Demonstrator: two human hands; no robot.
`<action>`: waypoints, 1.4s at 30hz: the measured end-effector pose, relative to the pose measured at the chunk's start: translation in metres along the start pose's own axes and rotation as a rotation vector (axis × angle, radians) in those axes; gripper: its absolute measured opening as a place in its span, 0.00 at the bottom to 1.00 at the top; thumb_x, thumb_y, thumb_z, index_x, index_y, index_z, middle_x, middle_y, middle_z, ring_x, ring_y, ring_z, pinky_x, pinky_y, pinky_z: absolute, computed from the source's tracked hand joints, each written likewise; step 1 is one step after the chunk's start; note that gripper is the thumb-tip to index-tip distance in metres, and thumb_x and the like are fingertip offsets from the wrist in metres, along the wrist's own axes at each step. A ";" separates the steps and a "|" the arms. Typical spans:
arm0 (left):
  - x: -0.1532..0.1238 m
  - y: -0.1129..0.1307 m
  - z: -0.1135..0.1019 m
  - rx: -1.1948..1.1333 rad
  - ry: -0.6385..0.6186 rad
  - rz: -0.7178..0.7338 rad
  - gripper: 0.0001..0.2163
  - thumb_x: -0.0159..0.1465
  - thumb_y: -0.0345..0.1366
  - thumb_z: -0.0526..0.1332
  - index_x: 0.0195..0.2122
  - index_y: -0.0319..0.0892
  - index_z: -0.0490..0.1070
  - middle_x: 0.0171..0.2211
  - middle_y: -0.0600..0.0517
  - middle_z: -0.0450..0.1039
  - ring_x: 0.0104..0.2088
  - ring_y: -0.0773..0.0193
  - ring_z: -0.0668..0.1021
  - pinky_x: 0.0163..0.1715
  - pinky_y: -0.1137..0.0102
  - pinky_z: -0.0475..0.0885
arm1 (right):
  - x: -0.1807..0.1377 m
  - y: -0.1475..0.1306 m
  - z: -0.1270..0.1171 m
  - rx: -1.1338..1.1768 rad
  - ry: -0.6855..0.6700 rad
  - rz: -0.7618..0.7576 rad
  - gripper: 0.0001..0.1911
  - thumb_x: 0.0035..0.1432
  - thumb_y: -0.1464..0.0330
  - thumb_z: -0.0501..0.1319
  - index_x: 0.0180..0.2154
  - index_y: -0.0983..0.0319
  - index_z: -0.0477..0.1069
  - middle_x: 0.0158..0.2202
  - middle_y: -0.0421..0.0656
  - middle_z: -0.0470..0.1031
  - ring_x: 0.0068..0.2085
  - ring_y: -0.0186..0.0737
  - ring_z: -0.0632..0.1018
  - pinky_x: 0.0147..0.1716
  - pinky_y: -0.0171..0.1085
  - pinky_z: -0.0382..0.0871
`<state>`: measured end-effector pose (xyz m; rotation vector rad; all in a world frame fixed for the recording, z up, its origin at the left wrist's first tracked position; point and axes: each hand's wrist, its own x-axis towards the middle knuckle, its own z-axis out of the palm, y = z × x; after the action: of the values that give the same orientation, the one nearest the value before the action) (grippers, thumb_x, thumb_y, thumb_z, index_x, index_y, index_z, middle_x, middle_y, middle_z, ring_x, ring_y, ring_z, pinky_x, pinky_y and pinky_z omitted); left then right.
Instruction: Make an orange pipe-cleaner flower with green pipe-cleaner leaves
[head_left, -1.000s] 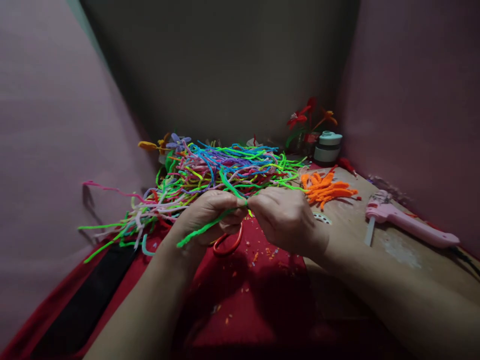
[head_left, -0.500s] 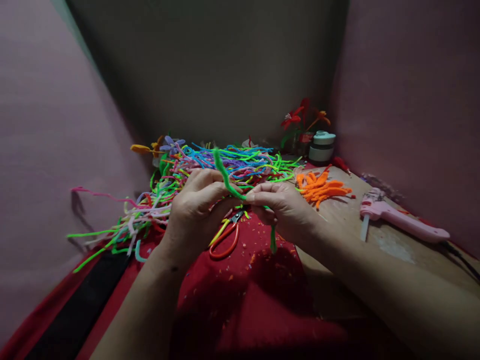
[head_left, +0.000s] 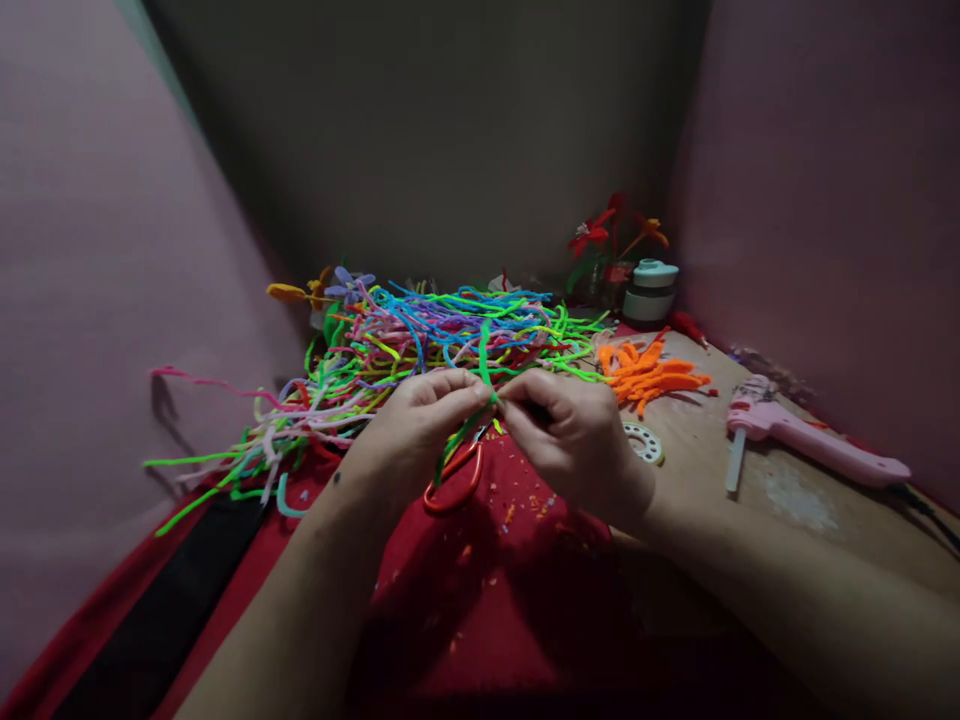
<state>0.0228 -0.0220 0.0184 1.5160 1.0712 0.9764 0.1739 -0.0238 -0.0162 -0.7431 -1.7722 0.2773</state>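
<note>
Between my two hands is a green pipe cleaner (head_left: pixel 484 356), one end standing up and another length hanging down below the fingers. My left hand (head_left: pixel 427 415) pinches it between thumb and forefinger. The fingertips of my right hand (head_left: pixel 566 430) close on it at the same spot, just to the right. Below the hands, red-handled scissors (head_left: pixel 455 497) lie on the red cloth (head_left: pixel 442 570), their blades mostly hidden. Behind the hands spreads a large pile of many-coloured pipe cleaners (head_left: pixel 405 330).
Orange pipe cleaner pieces (head_left: pixel 652 375) lie right of the pile, near a white ring with holes (head_left: pixel 645 442). A pink glue gun (head_left: pixel 817 440) rests on the board at right. Behind stand a lidded container (head_left: pixel 650 292) and red pipe cleaner flowers (head_left: pixel 592 232). A black strip (head_left: pixel 172 600) lies at left.
The green pipe cleaner's upper end now stands more upright, and its hanging part has shifted from the right hand's side to the left's. My right hand has turned, uncovering the white ring.
</note>
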 end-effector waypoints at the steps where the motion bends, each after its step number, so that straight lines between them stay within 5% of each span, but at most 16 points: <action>1: 0.000 0.001 0.000 0.035 0.018 0.009 0.07 0.54 0.36 0.60 0.24 0.39 0.65 0.21 0.57 0.61 0.21 0.73 0.63 0.22 0.76 0.58 | 0.001 0.000 0.000 0.036 -0.002 0.055 0.07 0.53 0.73 0.56 0.26 0.65 0.70 0.22 0.39 0.69 0.24 0.29 0.67 0.26 0.32 0.61; 11: -0.004 0.009 -0.003 0.220 0.185 0.099 0.07 0.54 0.37 0.61 0.24 0.39 0.66 0.21 0.56 0.65 0.22 0.71 0.66 0.22 0.76 0.61 | 0.016 -0.003 -0.005 0.622 -0.278 0.630 0.06 0.50 0.70 0.58 0.26 0.66 0.71 0.20 0.40 0.73 0.17 0.26 0.66 0.14 0.28 0.57; 19: -0.002 0.008 -0.003 0.521 0.191 0.154 0.08 0.56 0.36 0.57 0.22 0.40 0.64 0.20 0.57 0.60 0.22 0.71 0.63 0.22 0.75 0.58 | 0.017 0.002 -0.001 0.597 -0.282 0.695 0.06 0.51 0.71 0.59 0.24 0.66 0.71 0.17 0.38 0.71 0.14 0.23 0.62 0.12 0.26 0.53; 27: 0.005 -0.002 -0.017 0.938 0.227 0.255 0.08 0.57 0.35 0.53 0.21 0.42 0.60 0.20 0.57 0.59 0.23 0.68 0.63 0.25 0.72 0.57 | 0.016 0.017 0.001 0.412 -0.641 0.732 0.12 0.54 0.68 0.57 0.20 0.64 0.67 0.15 0.39 0.69 0.11 0.26 0.61 0.10 0.29 0.50; 29: 0.007 -0.003 -0.019 0.962 0.216 0.233 0.09 0.57 0.35 0.53 0.21 0.42 0.59 0.20 0.57 0.58 0.23 0.68 0.62 0.24 0.72 0.56 | 0.015 0.019 0.002 0.325 -0.659 0.635 0.13 0.56 0.67 0.55 0.22 0.64 0.69 0.17 0.40 0.71 0.14 0.29 0.65 0.13 0.31 0.56; 32: 0.008 -0.002 -0.020 0.904 0.162 0.193 0.10 0.57 0.37 0.53 0.20 0.42 0.59 0.19 0.57 0.57 0.22 0.69 0.61 0.23 0.73 0.57 | 0.013 0.019 0.002 0.024 -0.320 0.177 0.09 0.58 0.69 0.54 0.33 0.64 0.73 0.30 0.45 0.75 0.30 0.36 0.73 0.31 0.37 0.67; 34: 0.007 0.000 -0.019 0.871 0.082 0.173 0.09 0.57 0.38 0.53 0.21 0.41 0.62 0.19 0.57 0.59 0.23 0.69 0.62 0.24 0.73 0.58 | 0.013 0.020 0.002 -0.192 -0.085 -0.155 0.11 0.58 0.71 0.55 0.42 0.62 0.72 0.40 0.47 0.73 0.42 0.41 0.70 0.43 0.43 0.63; 36: 0.006 0.004 -0.017 0.866 0.001 0.155 0.10 0.57 0.39 0.54 0.23 0.40 0.65 0.20 0.56 0.62 0.23 0.69 0.63 0.24 0.73 0.59 | 0.013 0.023 0.001 -0.318 -0.028 -0.354 0.12 0.59 0.72 0.55 0.43 0.60 0.71 0.44 0.47 0.72 0.48 0.43 0.66 0.48 0.46 0.59; 39: 0.003 0.008 -0.015 0.810 -0.061 0.108 0.10 0.56 0.40 0.56 0.23 0.39 0.66 0.20 0.56 0.62 0.22 0.70 0.63 0.22 0.74 0.58 | 0.014 0.026 0.001 -0.364 -0.080 -0.390 0.09 0.59 0.70 0.55 0.33 0.62 0.74 0.34 0.45 0.74 0.43 0.43 0.67 0.47 0.46 0.57; 42: 0.001 0.008 -0.015 0.670 -0.059 0.048 0.10 0.56 0.41 0.57 0.23 0.39 0.66 0.20 0.56 0.61 0.22 0.71 0.62 0.21 0.76 0.57 | 0.014 0.022 0.001 -0.307 -0.158 -0.240 0.10 0.57 0.70 0.57 0.26 0.64 0.73 0.26 0.44 0.72 0.34 0.39 0.68 0.39 0.42 0.59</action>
<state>0.0106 -0.0180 0.0290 2.0973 1.4062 0.6177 0.1785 0.0020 -0.0169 -0.7293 -2.0601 -0.1030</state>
